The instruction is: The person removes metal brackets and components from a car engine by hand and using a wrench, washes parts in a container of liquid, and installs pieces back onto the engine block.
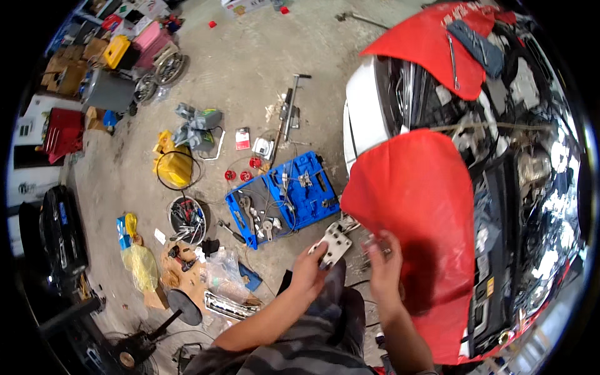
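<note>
My left hand grips a pale metal plate with several dark holes, thumb lying over its near edge. A darker metal piece shows at the plate's far end; I cannot tell whether it is joined on. My right hand is a little to the right, apart from the plate, with fingers drawn together. Something small and greyish seems to be at its fingertips, too blurred to name. Beside it hangs a red fender cover draped over the white car's side.
Beyond my hands lies an opened blue tool case on the concrete floor. A bucket of tools, a yellow bag and a floor jack handle are farther left and ahead. The engine bay is at right.
</note>
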A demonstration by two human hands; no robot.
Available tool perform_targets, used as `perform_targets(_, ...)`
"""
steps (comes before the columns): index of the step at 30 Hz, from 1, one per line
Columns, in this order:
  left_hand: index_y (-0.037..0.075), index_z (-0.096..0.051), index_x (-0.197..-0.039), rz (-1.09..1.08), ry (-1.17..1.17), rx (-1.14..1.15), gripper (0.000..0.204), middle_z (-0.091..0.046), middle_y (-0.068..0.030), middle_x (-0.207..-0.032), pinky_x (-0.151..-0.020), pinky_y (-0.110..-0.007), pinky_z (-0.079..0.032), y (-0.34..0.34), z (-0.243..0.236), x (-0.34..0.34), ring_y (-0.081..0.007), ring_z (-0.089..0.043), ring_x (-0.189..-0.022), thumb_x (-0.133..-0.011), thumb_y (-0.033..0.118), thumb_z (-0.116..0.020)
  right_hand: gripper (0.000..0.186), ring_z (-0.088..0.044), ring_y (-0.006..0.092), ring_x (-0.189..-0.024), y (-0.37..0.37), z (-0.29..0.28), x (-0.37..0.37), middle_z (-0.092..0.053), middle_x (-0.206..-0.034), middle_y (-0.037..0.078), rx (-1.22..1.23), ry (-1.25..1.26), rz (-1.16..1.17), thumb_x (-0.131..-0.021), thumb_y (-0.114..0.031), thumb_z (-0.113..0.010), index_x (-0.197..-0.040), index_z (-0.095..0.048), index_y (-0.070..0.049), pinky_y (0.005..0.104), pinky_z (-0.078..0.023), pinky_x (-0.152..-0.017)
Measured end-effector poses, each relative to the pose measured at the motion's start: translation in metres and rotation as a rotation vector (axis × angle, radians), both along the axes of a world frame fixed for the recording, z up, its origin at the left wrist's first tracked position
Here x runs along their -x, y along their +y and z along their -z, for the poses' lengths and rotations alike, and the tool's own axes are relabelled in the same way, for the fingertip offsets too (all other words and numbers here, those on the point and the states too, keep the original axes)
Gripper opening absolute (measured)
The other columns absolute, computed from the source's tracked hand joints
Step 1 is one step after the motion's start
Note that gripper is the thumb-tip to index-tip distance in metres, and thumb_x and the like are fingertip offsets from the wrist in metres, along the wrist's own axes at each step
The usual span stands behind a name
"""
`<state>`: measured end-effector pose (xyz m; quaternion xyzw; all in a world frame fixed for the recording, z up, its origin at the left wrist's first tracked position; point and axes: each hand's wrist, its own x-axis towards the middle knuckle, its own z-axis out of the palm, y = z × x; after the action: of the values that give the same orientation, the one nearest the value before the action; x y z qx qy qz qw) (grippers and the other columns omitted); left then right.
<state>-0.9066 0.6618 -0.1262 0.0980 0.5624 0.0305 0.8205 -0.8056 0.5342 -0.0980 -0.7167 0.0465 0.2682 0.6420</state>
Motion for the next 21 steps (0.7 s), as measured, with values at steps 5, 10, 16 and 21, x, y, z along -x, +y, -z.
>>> perform_targets(5, 0.011, -0.056, -0.126, 0.001, 0.261, -0.052, 0.028, -0.06, -0.002, -0.116, -0.088, -0.037, -0.045, 0.007, 0.094, 0.094, -0.0176, -0.056, -0.101, -0.098, 0.018, -0.058, 0.057, -0.052, 0.0171, -0.106, 0.015, 0.132, 0.097, -0.054, -0.117, 0.012, 0.064, 0.214, 0.035, -0.089, -0.012, -0.071, -0.133, -0.038, 0.003, 0.0309, -0.045, -0.09)
perform_targets(10, 0.001, -0.052, -0.132, -0.042, 0.426, -0.216, 0.041, -0.064, -0.0091, -0.115, -0.086, -0.037, -0.051, 0.053, 0.324, 0.161, -0.0207, -0.062, -0.104, -0.096, 0.016, -0.063, 0.068, -0.058, 0.0232, -0.103, 0.064, 0.364, 0.162, -0.057, -0.115, 0.016, 0.302, 0.08, -0.043, -0.077, -0.016, -0.08, -0.131, -0.042, 0.003, 0.0348, -0.047, -0.089)
perform_targets(16, 0.006, -0.058, -0.128, -0.128, 0.377, -0.501, 0.036, -0.062, -0.0088, -0.122, -0.089, -0.04, -0.047, 0.196, 0.586, 0.207, -0.0204, -0.058, -0.107, -0.094, 0.017, -0.062, 0.074, -0.058, 0.0404, -0.109, 0.198, 0.573, 0.209, -0.059, -0.118, 0.022, 0.392, -0.366, -0.459, -0.066, -0.023, -0.085, -0.125, -0.046, 0.0, 0.0474, -0.047, -0.091)
perform_targets(21, 0.005, -0.066, -0.114, 0.006, 0.386, -0.701, 0.025, -0.068, -0.0072, -0.094, -0.063, -0.029, -0.044, 0.303, 0.655, 0.199, -0.0161, -0.057, -0.074, -0.093, 0.019, -0.065, 0.067, -0.055, 0.035, -0.111, 0.274, 0.631, 0.214, -0.058, -0.112, 0.017, 0.625, -0.694, -0.732, -0.07, -0.025, -0.083, -0.122, -0.049, -0.003, 0.0435, -0.041, -0.099)
